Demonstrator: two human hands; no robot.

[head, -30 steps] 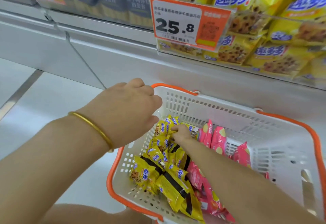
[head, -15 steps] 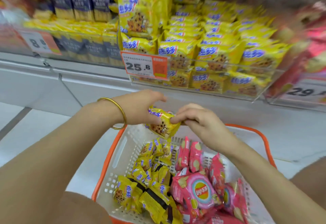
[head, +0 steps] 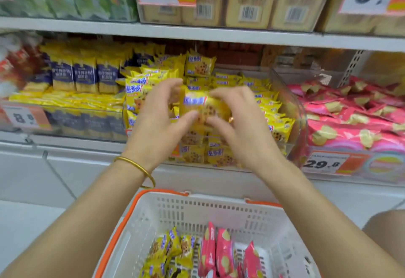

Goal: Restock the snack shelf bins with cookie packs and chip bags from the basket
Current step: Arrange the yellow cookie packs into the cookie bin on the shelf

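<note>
Both hands are raised before the middle shelf, directly above the basket. The left hand (head: 157, 122), with a thin gold bangle (head: 140, 168) at its wrist, and the right hand (head: 243, 131) together grasp one yellow plastic-wrapped cookie pack (head: 202, 104) with a blue brand band. On each side the thumb lies under the pack and the fingers curl over its top edge. The pack is held with its label outward, level with the upper layers of the clear plastic shelf bin (head: 300, 124) stocked with matching yellow packs. Whether it touches those packs cannot be told, as the pack is blurred. In my judgement the two-handed hold serves to square the pack so that it enters face-forward, in line with the stock already there. The white perforated plastic basket with an orange rim (head: 153, 192) sits just below the hands, near the shelf base, which keeps each reach short. It holds small yellow cookie packs (head: 171, 249) on its left and pink chip bags (head: 223, 249) on its right, grouped by kind. The chip bags appear to belong in the neighbouring chip bin (head: 359, 174), behind an orange-and-white price label (head: 323, 163). Restocking is judged well short of complete.
</note>
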